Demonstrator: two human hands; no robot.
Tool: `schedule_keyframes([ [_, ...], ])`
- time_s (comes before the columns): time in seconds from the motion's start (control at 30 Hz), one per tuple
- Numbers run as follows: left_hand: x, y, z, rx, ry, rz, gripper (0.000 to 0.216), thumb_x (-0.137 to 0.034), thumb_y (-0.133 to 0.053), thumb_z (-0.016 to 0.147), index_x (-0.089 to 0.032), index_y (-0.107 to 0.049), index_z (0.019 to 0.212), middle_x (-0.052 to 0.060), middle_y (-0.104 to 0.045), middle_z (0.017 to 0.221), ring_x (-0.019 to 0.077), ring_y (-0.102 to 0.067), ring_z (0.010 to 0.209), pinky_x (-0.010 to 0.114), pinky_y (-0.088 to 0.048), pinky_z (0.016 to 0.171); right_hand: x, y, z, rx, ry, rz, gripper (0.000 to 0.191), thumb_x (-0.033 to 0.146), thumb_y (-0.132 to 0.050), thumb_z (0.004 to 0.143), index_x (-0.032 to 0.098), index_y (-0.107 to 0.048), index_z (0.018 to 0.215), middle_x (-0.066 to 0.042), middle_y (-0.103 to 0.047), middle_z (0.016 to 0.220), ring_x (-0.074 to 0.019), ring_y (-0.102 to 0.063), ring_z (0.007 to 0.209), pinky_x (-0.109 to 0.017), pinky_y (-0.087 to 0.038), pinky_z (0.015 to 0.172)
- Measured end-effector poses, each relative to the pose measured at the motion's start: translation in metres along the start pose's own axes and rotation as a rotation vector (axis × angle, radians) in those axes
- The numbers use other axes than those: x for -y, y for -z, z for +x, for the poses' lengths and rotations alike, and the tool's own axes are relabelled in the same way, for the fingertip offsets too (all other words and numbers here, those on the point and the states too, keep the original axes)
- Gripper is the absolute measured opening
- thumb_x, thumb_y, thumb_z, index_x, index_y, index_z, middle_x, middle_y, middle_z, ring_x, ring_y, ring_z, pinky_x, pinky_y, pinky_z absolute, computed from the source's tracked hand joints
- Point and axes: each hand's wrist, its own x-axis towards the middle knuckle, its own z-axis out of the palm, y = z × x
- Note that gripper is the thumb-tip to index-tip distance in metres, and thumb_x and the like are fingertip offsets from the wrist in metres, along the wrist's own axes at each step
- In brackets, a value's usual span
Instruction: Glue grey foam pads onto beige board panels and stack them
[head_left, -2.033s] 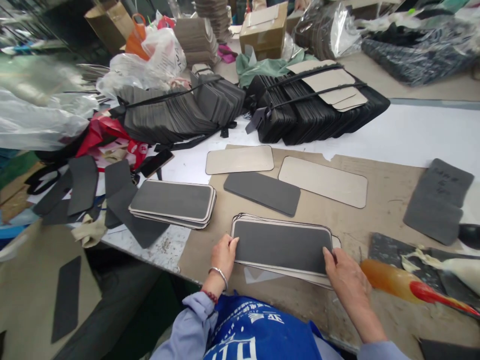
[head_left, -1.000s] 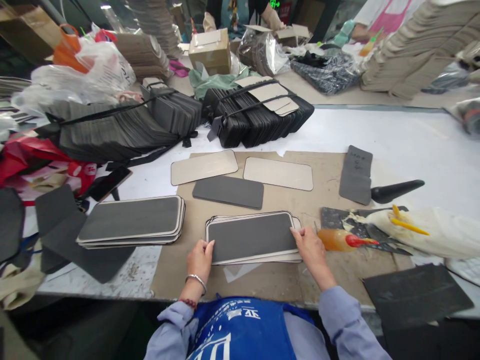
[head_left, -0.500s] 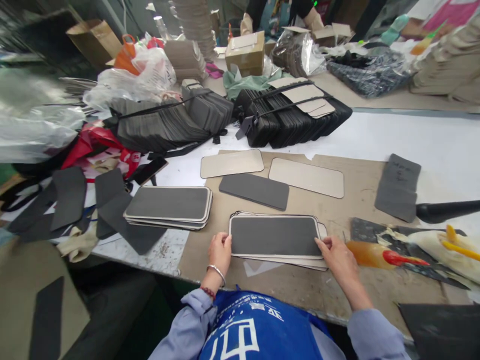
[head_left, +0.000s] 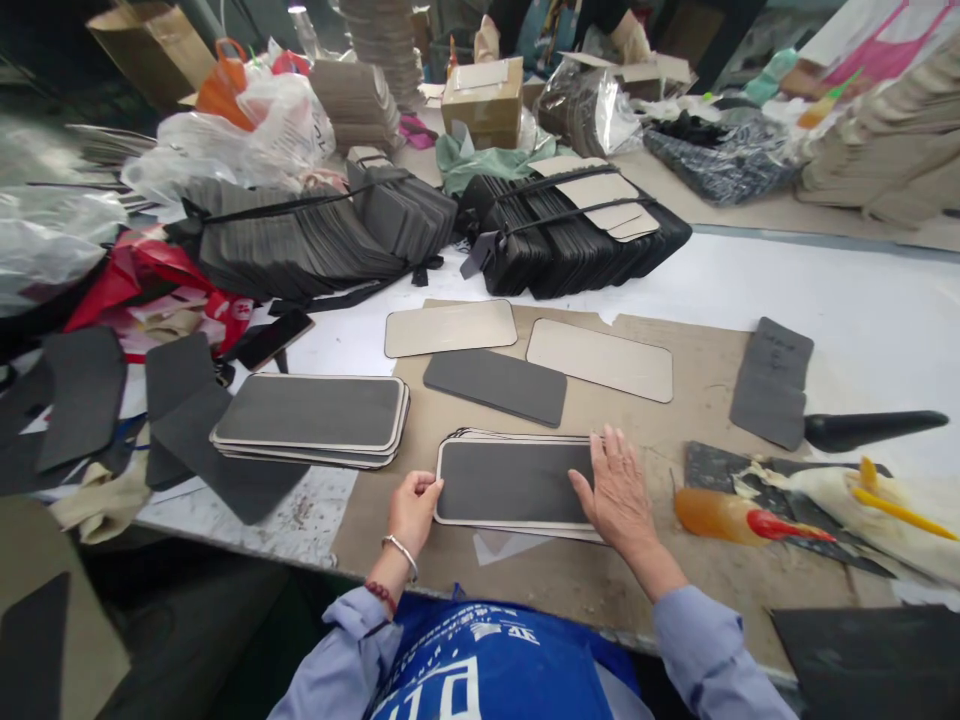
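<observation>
**Counter [head_left: 750,275], near pile [head_left: 510,480] of panels, my left hand [head_left: 414,505] and right hand [head_left: 619,490] at its two ends**

The counter, covered in white, runs across my whole view. On it, straight ahead of me, lies a brown sheet [head_left: 694,365]. Beyond the sheet sit two bundles of upright pieces, both tied with black straps: a grey bundle [head_left: 285,240] on the left and a black bundle [head_left: 525,240] just to its right, with cream pieces under the straps on top.

The near pile rests on the sheet, close to the counter's front edge; its top shows a dark grey face with a cream rim. A similar left pile [head_left: 311,412] lies near it, slightly farther from me. Behind them are three loose panels: two cream panels [head_left: 600,360] and a dark grey panel [head_left: 495,385].

At right lie a white bottle [head_left: 832,485] with a yellow tip and an amber bottle [head_left: 712,512] with a red tip.

My right hand is spread palm down over the near pile's right end. My left hand is curled, thumb and fingertip together at the pile's left edge; I cannot tell whether they pinch it.

A phone [head_left: 274,338] lies beyond the left pile. A silver bangle [head_left: 401,558] circles my left wrist.
</observation>
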Motion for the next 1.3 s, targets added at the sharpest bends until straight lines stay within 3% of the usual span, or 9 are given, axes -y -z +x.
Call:
schedule_keyframes([
  [0.17, -0.005, -0.001, -0.008, -0.078, -0.041, 0.141, 0.019, -0.031, -0.054, 0.07, -0.015, -0.058, 0.08, 0.008, -0.063, 0.076, 0.0224, -0.06, 0.075, 0.039, -0.049, 0.073, 0.006, -0.024, 0.004, 0.07, 0.099, 0.013, 0.061, 0.044, -0.037, 0.086, 0.004, -0.031, 0.133, -0.02, -0.025, 0.143, -0.0274, -0.013, 0.134, -0.046, -0.017, 0.107],
  [0.27, -0.016, -0.014, -0.016, -0.151, -0.358, 0.452, 0.031, -0.029, -0.048, 0.08, -0.014, -0.056, 0.107, 0.016, -0.057, 0.111, 0.0279, -0.05, 0.11, 0.046, -0.038, 0.094, 0.003, -0.029, 0.003, 0.08, 0.086, 0.03, 0.062, 0.045, -0.035, 0.086, 0.006, -0.029, 0.134, -0.019, -0.023, 0.144, -0.0275, -0.012, 0.134, -0.048, -0.019, 0.106],
  [0.37, -0.025, -0.036, -0.017, 0.019, -0.731, 0.762, 0.044, -0.034, -0.044, 0.085, -0.019, -0.043, 0.127, 0.013, -0.038, 0.138, 0.0282, -0.028, 0.13, 0.049, -0.025, 0.105, 0.002, -0.029, 0.002, 0.09, 0.075, 0.032, 0.062, 0.043, -0.036, 0.086, 0.006, -0.027, 0.135, -0.019, -0.022, 0.144, -0.0283, -0.011, 0.134, -0.05, -0.02, 0.105],
  [0.47, -0.023, -0.053, -0.011, 0.153, -0.821, 0.915, 0.057, -0.044, -0.045, 0.084, -0.023, -0.03, 0.135, 0.01, -0.024, 0.146, 0.0279, -0.017, 0.134, 0.05, -0.02, 0.108, 0.003, -0.028, 0.002, 0.078, 0.081, 0.038, 0.062, 0.043, -0.035, 0.086, 0.005, -0.025, 0.134, -0.021, -0.023, 0.143, -0.0286, -0.011, 0.134, -0.05, -0.019, 0.105],
  [0.8, -0.018, -0.055, -0.004, 0.207, -0.784, 0.928, 0.06, -0.044, -0.046, 0.083, -0.022, -0.026, 0.137, 0.011, -0.022, 0.146, 0.0268, -0.015, 0.135, 0.049, -0.018, 0.109, 0.006, -0.025, 0.006, 0.083, 0.082, 0.115, 0.063, 0.043, -0.033, 0.087, 0.007, -0.02, 0.137, -0.018, -0.021, 0.144, -0.0285, -0.01, 0.134, -0.051, -0.018, 0.105],
  [0.9, -0.019, -0.049, -0.009, 0.118, -0.764, 0.799, 0.056, -0.036, -0.044, 0.085, -0.017, -0.028, 0.136, 0.014, -0.026, 0.144, 0.0265, -0.017, 0.135, 0.049, -0.019, 0.109, -0.005, -0.014, 0.003, 0.015, 0.009, 0.23, 0.056, 0.038, -0.029, 0.09, 0.007, -0.023, 0.136, -0.018, -0.028, 0.141, -0.0255, -0.018, 0.133, -0.046, -0.024, 0.104],
  [1.07, -0.012, -0.025, -0.013, -0.199, -0.371, 0.356, 0.048, -0.036, -0.04, 0.085, -0.011, -0.039, 0.127, 0.019, -0.051, 0.123, 0.0272, -0.046, 0.117, 0.046, -0.038, 0.097, -0.03, 0.007, -0.02, -0.054, -0.358, 0.414, 0.038, 0.037, -0.029, 0.087, 0.013, -0.054, 0.103, -0.014, -0.059, 0.098, -0.0221, -0.054, 0.094, -0.036, -0.043, 0.084],
  [1.17, -0.007, -0.014, -0.008, -0.156, -0.082, 0.06, 0.042, -0.042, -0.047, 0.077, -0.012, -0.055, 0.106, 0.013, -0.064, 0.091, 0.0244, -0.061, 0.087, 0.041, -0.048, 0.081, -0.033, 0.008, -0.032, 0.042, -0.423, 0.426, 0.033, 0.036, -0.03, 0.083, 0.017, -0.057, 0.086, -0.012, -0.06, 0.084, -0.0222, -0.055, 0.082, -0.036, -0.043, 0.078],
  [1.3, -0.002, -0.01, 0.001, -0.139, 0.032, -0.197, 0.032, -0.042, -0.059, 0.062, -0.016, -0.059, 0.08, 0.005, -0.064, 0.075, 0.0214, -0.06, 0.076, 0.036, -0.046, 0.077, -0.032, 0.004, -0.034, 0.111, -0.495, 0.423, 0.03, 0.035, -0.033, 0.08, 0.018, -0.057, 0.078, -0.01, -0.061, 0.076, -0.0212, -0.056, 0.073, -0.033, -0.042, 0.07],
])
